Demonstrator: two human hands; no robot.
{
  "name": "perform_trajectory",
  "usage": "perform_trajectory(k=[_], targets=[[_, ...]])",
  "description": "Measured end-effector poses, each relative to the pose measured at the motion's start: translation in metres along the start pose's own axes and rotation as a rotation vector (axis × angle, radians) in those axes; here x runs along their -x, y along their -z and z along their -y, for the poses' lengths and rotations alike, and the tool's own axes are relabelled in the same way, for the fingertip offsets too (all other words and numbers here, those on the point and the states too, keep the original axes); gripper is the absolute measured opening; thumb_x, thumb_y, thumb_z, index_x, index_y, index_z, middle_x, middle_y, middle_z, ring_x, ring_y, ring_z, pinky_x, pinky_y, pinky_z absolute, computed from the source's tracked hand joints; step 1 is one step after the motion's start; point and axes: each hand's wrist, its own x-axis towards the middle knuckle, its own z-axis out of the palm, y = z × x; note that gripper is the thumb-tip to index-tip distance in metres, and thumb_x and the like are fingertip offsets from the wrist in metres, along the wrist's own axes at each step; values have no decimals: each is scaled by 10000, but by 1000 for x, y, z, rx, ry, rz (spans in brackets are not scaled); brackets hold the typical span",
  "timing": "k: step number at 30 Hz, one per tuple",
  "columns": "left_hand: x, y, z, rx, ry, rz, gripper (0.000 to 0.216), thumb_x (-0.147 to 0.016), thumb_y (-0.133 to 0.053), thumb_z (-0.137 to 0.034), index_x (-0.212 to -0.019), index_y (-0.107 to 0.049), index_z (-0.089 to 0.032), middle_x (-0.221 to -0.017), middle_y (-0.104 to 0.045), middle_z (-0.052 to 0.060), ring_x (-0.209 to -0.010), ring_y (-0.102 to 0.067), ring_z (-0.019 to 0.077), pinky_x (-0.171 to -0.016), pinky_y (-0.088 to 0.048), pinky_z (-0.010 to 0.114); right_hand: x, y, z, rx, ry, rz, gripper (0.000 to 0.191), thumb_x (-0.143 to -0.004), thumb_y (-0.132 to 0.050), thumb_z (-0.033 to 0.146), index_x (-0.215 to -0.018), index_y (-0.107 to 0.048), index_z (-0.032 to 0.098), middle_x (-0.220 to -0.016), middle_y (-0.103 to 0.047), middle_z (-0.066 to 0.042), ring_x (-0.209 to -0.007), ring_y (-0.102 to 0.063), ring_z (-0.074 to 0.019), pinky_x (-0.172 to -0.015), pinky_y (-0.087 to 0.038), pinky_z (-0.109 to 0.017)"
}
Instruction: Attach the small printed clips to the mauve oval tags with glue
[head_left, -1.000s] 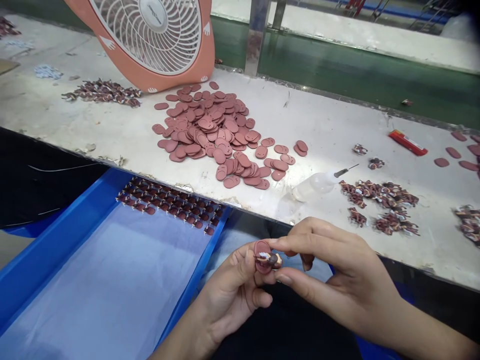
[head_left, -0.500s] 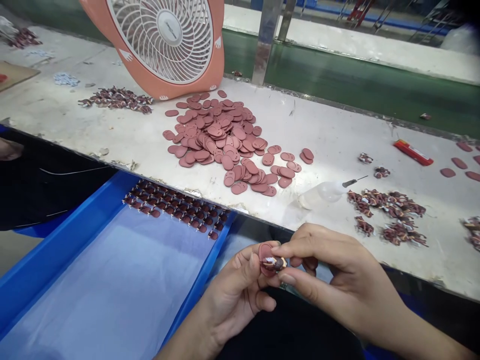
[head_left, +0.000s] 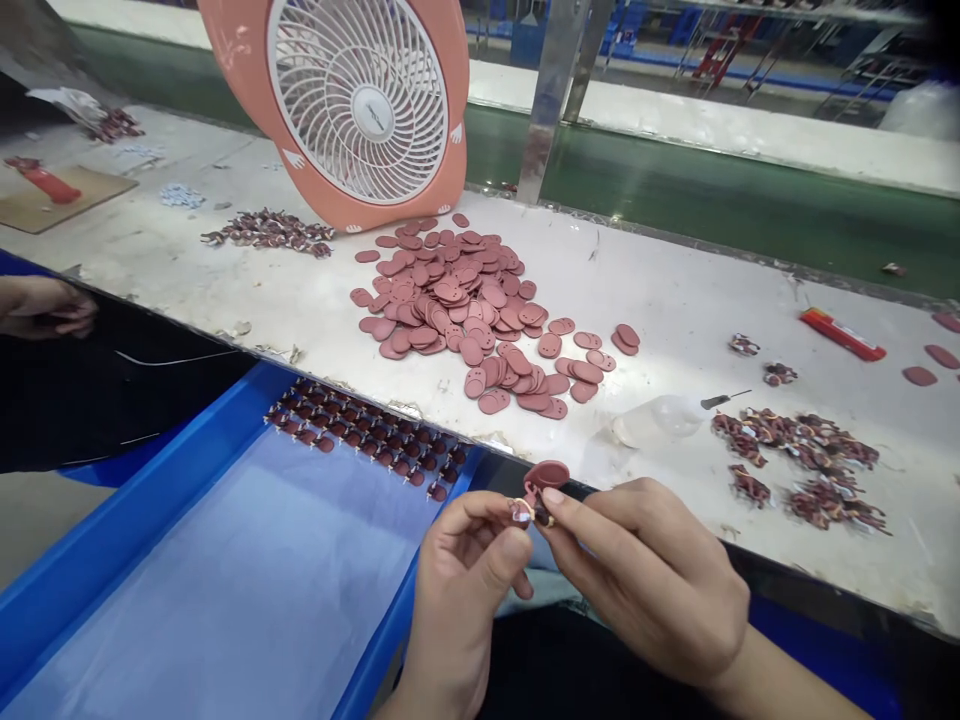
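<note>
Head view: left hand (head_left: 466, 590) and right hand (head_left: 660, 575), fingertips around figurine (head_left: 522, 513), bottle (head_left: 660, 416) and disc pile (head_left: 450, 295) beyond, tray (head_left: 165, 485) leftward

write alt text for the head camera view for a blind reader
A person's left hand and right hand hold a small brown figure and a reddish oval disc at a white worktable. An orange fan stands behind a heap of similar discs; a blue tray with rows of pieces sits at the near edge.
</note>
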Motion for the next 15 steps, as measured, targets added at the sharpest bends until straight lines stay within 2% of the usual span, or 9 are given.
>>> perform_trajectory(k=[5,8,10,12,13,14,15], targets=[[0,-4,-3,-39,-45,-57,298,-624,-909,-397,-746,-713,-209,-755,-626,-27,-548,-472,65,-486,-459,171,4,-17,-4,18,115,18,374,-832,-682,8,-1203,-644,34,-821,-674,-111,-673,-567,-192,-548,-463,-317],[1,-2,-4,-8,-28,-103,316,-651,-885,-428,-749,-693,-198,-728,-614,-26,-561,-503,75,-492,-465,179,-2,-20,-1,14,154,26,369,-830,-703,18,-1193,-645,32,-806,-694,-108,-654,-579,-186,-532,-475,-315],[0,4,-5,-38,-37,-151,337,-674,-859,-463,-782,-679,-198,-752,-630,-17,-602,-560,95,-505,-485,189,-5,-17,5,9,172,60,290,-850,-695,41,-1138,-668,64,-761,-707,-76,-604,-584,-169,-514,-494,-310],[-6,17,-8,-168,-78,-235,350,-713,-816,-489,-843,-665,-202,-853,-676,12,-718,-652,144,-533,-515,210,-4,-11,10,-16,207,82,156,-896,-641,67,-1033,-696,117,-678,-704,-28,-534,-586,-148,-461,-498,-290],[-12,28,-10,-250,-105,-286,349,-737,-791,-492,-882,-659,-204,-913,-694,28,-801,-687,175,-558,-533,225,-1,-9,12,-30,217,109,141,-917,-608,70,-995,-703,140,-648,-701,-11,-513,-595,-140,-438,-500,-279],[-19,42,-12,-328,-133,-340,344,-766,-764,-488,-924,-651,-204,-976,-705,45,-889,-706,207,-593,-550,245,3,-6,13,-42,220,60,157,-937,-571,77,-966,-706,152,-596,-679,5,-475,-581,-131,-394,-475,-269],[-29,59,-14,-378,-155,-388,338,-794,-738,-476,-970,-646,-203,-1006,-710,54,-954,-707,225,-639,-563,263,8,-5,12,-39,205,66,175,-942,-557,76,-970,-709,160,-590,-677,8,-469,-586,-131,-385,-474,-267]])
